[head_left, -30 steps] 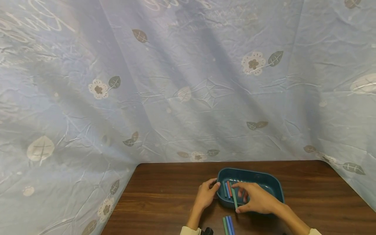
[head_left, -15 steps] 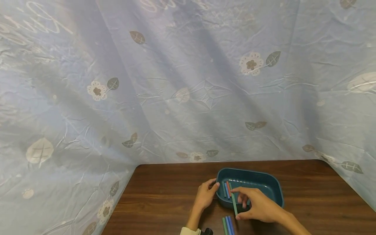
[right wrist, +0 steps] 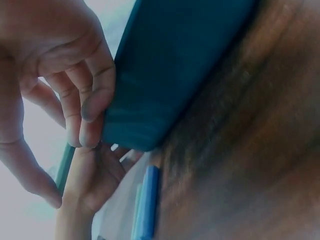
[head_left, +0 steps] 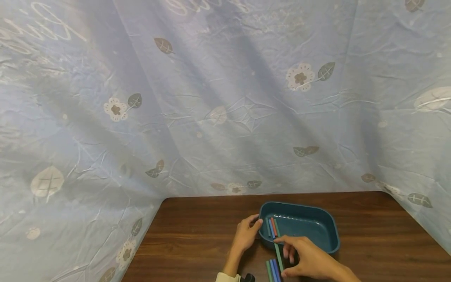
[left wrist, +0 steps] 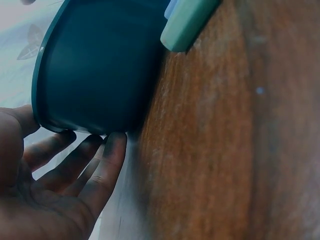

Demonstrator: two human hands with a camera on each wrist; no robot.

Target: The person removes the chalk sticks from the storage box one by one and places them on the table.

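My right hand [head_left: 306, 256] pinches a slim green stick [head_left: 278, 256] between thumb and fingers, one end at each tip, over the front rim of a dark teal rectangular container [head_left: 332, 231]. My left hand [head_left: 246, 234] holds the container's left end, the thumb at the rim and fingertips against the outer wall [left wrist: 95, 65]. Several similar sticks lie side by side inside at the left, among them a red stick [head_left: 273, 226] and a blue stick. On the table in front, a green stick [head_left: 269, 270] lies beside two blue sticks [right wrist: 149, 200].
The container stands on a dark wood-grain table [head_left: 197, 235]. A pale blue curtain [head_left: 225, 98] printed with leaves and flowers hangs behind and around the table.
My right hand has moved toward me with the green stick, from over the container to its front rim, near the sticks on the table. The left hand stays on the container.
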